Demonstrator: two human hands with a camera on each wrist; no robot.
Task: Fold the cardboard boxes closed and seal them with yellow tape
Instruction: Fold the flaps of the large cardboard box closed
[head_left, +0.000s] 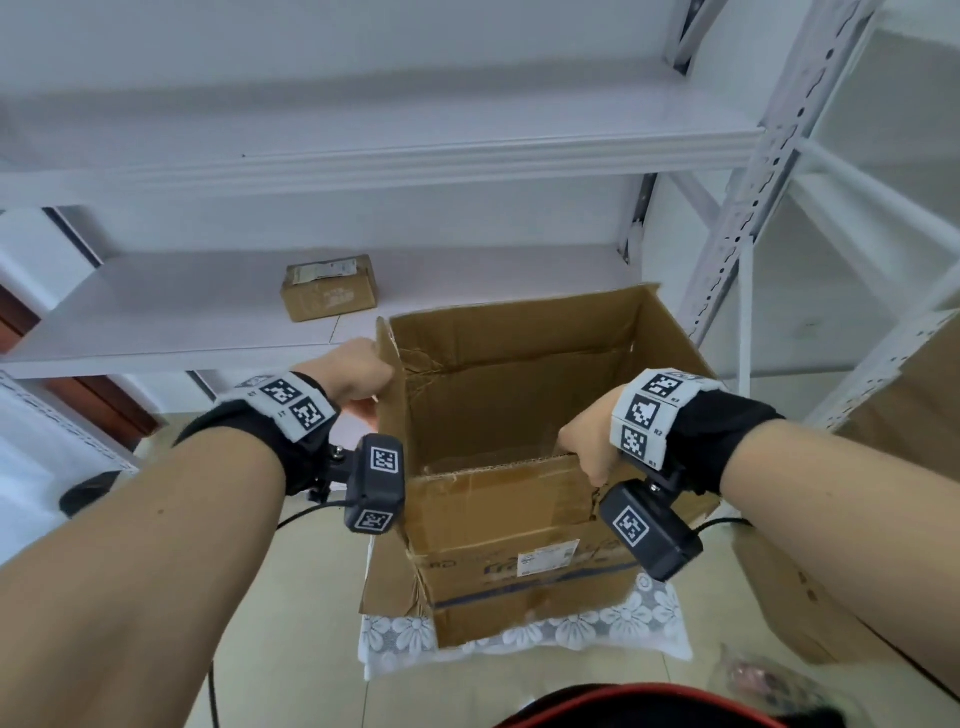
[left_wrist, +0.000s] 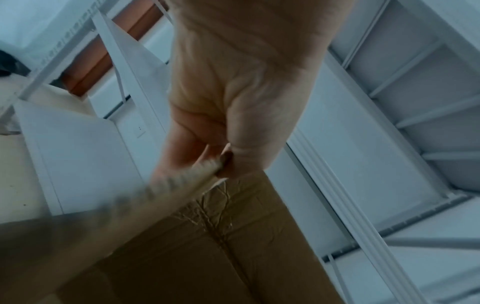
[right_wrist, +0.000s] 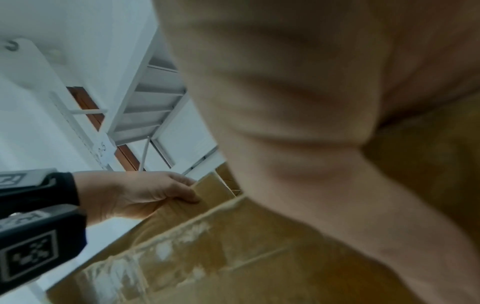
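Both bare forearms reach forward from the bottom of the head view, each wrist wrapped in a band of black-and-white markers with a small black camera slung beneath. Between them stands the large cardboard box (head_left: 519, 467), open at the top, its brown walls creased and torn at the left rear corner, with strips of old clear tape and a white label on the near side. It sits on a white lace cloth (head_left: 613, 623) over the tiled floor, in front of white metal shelving (head_left: 363, 161). Three boxes are in view: this one, a small closed box (head_left: 329, 287) on the shelf beyond, and another carton (head_left: 821, 597) at the right edge. The left hand (head_left: 358, 371) pinches the top edge of the upright left flap, thumb inside and fingers outside. The right hand (head_left: 589, 441) curls over the near flap's corrugated edge, gripping it.
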